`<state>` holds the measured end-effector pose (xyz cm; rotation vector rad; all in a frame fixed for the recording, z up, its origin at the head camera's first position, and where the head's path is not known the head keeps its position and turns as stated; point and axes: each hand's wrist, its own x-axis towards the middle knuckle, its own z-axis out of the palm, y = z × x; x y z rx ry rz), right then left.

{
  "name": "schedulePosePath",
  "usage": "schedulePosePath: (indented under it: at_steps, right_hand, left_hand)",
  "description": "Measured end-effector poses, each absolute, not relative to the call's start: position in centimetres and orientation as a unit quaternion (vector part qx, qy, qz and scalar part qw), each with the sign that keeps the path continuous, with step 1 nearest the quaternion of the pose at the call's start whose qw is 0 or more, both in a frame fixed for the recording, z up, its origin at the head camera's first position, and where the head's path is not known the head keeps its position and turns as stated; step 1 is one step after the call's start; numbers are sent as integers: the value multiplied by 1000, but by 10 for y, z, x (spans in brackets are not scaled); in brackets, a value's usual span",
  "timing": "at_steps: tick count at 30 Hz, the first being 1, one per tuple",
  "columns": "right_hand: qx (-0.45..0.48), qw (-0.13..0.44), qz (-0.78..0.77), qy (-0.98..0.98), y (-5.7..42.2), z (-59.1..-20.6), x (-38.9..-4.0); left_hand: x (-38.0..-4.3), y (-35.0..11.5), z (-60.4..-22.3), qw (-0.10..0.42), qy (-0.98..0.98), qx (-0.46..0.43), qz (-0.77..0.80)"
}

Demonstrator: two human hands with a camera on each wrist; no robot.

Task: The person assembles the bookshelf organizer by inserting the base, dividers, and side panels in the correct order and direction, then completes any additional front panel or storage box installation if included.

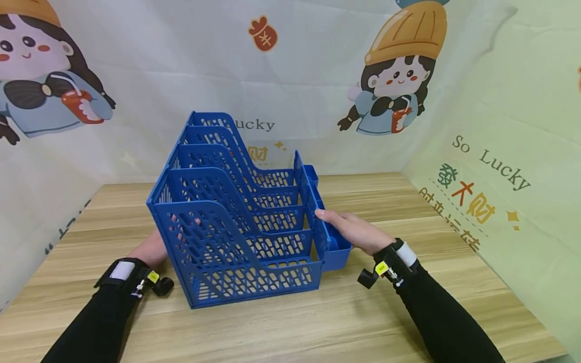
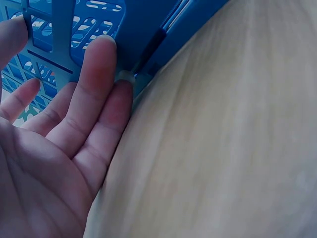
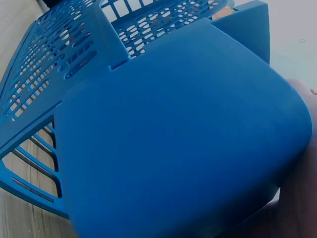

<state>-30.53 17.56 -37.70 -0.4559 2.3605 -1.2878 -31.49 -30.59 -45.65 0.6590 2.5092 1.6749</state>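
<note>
A blue plastic file organizer (image 1: 254, 252) with perforated dividers stands upright on the wooden table. Small pen boxes (image 1: 337, 258) line its right side. My left hand (image 1: 156, 248) is at the organizer's tall left side, partly hidden behind it in the head view. In the left wrist view its fingers (image 2: 94, 79) lie nearly straight against the blue lattice, low by the tabletop. My right hand (image 1: 356, 229) holds the pen-box side, thumb on the panel's upper edge. The right wrist view shows a smooth blue box wall (image 3: 183, 129) covering most of that hand.
The wooden table (image 1: 272, 327) extends around the organizer. Behind it hangs a pale printed cloth (image 1: 308, 75) with cartoon figures, and another cloth wall (image 1: 522, 151) rises along the right edge. Both wrists wear black straps with small cameras.
</note>
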Motion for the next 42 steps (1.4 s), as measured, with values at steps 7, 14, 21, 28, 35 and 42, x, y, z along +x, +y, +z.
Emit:
schedulePosePath:
  at_steps: [7, 14, 21, 28, 35, 42]
  right_hand:
    - [-148, 208, -447, 858, 175, -373, -303]
    - [-156, 219, -442, 856, 174, -368, -304]
    - [-144, 210, -444, 859, 172, -369, -303]
    - [-153, 218, -454, 850, 172, -372, -302]
    - [-158, 229, -466, 840, 171, -376, -302]
    - [-138, 256, -451, 844, 165, -394, -307]
  left_hand:
    - [-317, -304, -456, 35, 814, 203, 544]
    - [-316, -306, -455, 28, 807, 209, 552]
    - [-314, -306, -458, 36, 816, 187, 546]
    - [-313, -305, -457, 33, 816, 182, 548]
    - [-315, -307, -456, 25, 815, 199, 544]
    - [-314, -307, -456, 30, 815, 196, 545]
